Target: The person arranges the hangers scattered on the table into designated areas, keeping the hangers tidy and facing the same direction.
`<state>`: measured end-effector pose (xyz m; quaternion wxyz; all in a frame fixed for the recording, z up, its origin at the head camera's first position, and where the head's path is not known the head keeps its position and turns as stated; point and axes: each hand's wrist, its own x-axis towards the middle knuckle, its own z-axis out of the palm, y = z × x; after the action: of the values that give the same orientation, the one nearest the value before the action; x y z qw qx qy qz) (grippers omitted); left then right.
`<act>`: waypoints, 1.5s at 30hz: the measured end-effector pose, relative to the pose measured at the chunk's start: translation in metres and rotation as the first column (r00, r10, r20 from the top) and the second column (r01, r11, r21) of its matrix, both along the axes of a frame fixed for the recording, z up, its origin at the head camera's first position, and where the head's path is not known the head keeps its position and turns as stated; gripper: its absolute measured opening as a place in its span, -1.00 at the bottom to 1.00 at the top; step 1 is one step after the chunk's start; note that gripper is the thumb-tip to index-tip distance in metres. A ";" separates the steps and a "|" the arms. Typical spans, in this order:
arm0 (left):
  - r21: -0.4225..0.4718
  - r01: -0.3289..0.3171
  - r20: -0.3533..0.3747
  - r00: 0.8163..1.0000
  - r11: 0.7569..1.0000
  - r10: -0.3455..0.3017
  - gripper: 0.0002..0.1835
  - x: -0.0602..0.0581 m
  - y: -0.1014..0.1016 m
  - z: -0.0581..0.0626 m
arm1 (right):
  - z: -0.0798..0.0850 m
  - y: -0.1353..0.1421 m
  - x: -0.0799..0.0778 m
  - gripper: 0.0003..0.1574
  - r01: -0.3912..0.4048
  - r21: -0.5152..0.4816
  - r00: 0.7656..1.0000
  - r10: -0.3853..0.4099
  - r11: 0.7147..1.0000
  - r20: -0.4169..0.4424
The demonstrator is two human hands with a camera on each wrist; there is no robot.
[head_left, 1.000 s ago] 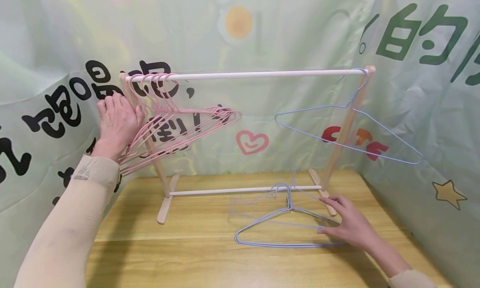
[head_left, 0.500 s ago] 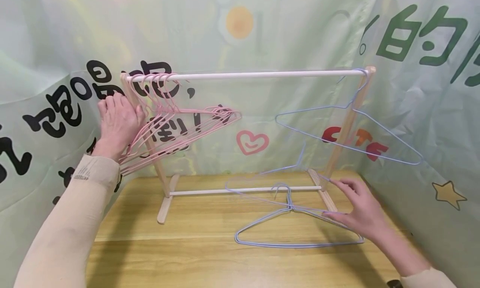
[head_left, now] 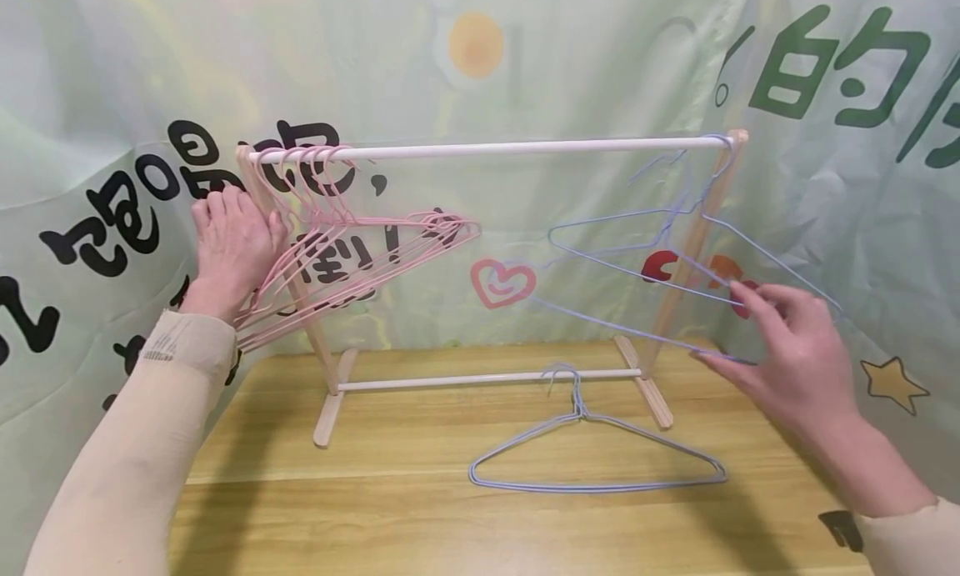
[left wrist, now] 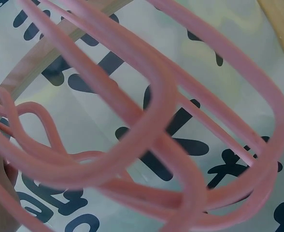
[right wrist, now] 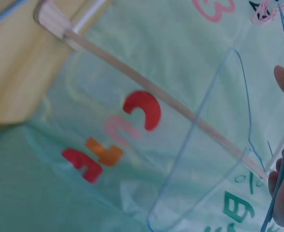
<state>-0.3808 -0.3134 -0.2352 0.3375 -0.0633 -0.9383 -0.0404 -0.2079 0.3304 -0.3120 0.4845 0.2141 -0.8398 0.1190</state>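
My left hand (head_left: 238, 247) grips the upper part of the rack's left wooden post (head_left: 321, 351). Several pink hangers (head_left: 405, 222) hang from the rail right beside it; their looped ends (left wrist: 163, 92) fill the left wrist view. With thumb and fingers my right hand (head_left: 798, 351) pinches one end of a blue hanger (head_left: 615, 322), which is raised and tilted. Its hook overlaps the area just below the rail's right end. Another blue hanger (head_left: 780, 262) hangs there, behind the held one. Below, a small stack of blue hangers (head_left: 592, 489) lies on the table.
A white rail (head_left: 487, 149) joins the two posts, and a lower white bar (head_left: 450, 383) runs near the table. The right post (head_left: 671, 309) stands on a wooden foot. Printed cloth (head_left: 420, 76) encloses the wooden table (head_left: 390, 518) at the back and sides.
My right hand has lifted one blue hanger off the stack and carried it up and to the right, its hook rising towards the rail. My left hand stays put.
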 end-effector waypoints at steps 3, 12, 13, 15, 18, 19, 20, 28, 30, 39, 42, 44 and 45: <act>0.006 0.002 0.000 1.000 1.000 -0.002 -0.47 0.001 0.000 0.000 | 0.015 0.003 -0.002 0.32 0.028 0.006 0.999 -0.028 1.000 -0.037; -0.004 -0.005 0.015 1.000 1.000 0.005 -0.48 0.002 0.002 -0.001 | 0.037 0.016 -0.015 0.25 0.097 0.057 0.989 -0.090 0.994 -0.117; -0.004 -0.004 0.013 1.000 1.000 0.004 -0.48 0.002 0.003 0.000 | 0.037 0.018 -0.016 0.25 0.105 0.062 0.988 -0.097 0.993 -0.119; -0.003 -0.003 0.012 1.000 1.000 0.003 -0.48 0.002 0.003 0.000 | 0.037 0.020 -0.019 0.27 0.114 0.065 0.987 -0.106 0.991 -0.118; 0.001 0.001 0.013 1.000 1.000 -0.001 -0.48 0.002 0.004 0.000 | 0.035 0.024 -0.021 0.30 0.132 0.067 0.987 -0.124 0.989 -0.104; 0.001 0.000 0.015 1.000 1.000 0.000 -0.48 0.002 0.004 0.000 | 0.034 0.025 -0.022 0.32 0.137 0.063 0.986 -0.130 0.989 -0.100; 0.001 0.001 0.016 1.000 1.000 -0.001 -0.48 0.002 0.005 0.001 | 0.033 0.026 -0.022 0.33 0.143 0.060 0.986 -0.137 0.988 -0.095; 0.001 -0.009 0.020 1.000 1.000 0.009 -0.48 0.001 0.004 0.001 | 0.024 0.033 -0.026 0.34 0.158 0.057 0.985 -0.153 0.986 -0.086; 0.001 -0.012 0.019 1.000 1.000 0.012 -0.48 0.001 0.003 0.001 | 0.020 0.034 -0.027 0.34 0.154 0.057 0.985 -0.148 0.986 -0.087; 0.011 -0.009 0.009 1.000 1.000 0.009 -0.48 0.002 0.002 0.001 | 0.012 0.037 -0.030 0.30 0.125 0.082 0.992 -0.122 0.989 -0.041; 0.013 -0.013 0.010 1.000 1.000 0.012 -0.48 0.002 0.002 0.000 | 0.011 0.037 -0.032 0.09 0.129 0.082 0.992 -0.128 0.988 -0.009; 0.013 -0.009 0.004 1.000 1.000 0.009 -0.48 0.002 0.002 0.000 | 0.010 0.037 -0.031 0.10 0.155 0.076 0.987 -0.158 0.985 0.031; 0.012 -0.007 0.000 1.000 1.000 0.007 -0.48 0.002 0.002 0.000 | 0.010 0.036 -0.031 0.15 0.171 0.073 0.983 -0.175 0.983 0.052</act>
<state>-0.3792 -0.3115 -0.2347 0.3381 -0.0579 -0.9382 -0.0449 -0.2390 0.3665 -0.3021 0.4608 0.1531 -0.8725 0.0540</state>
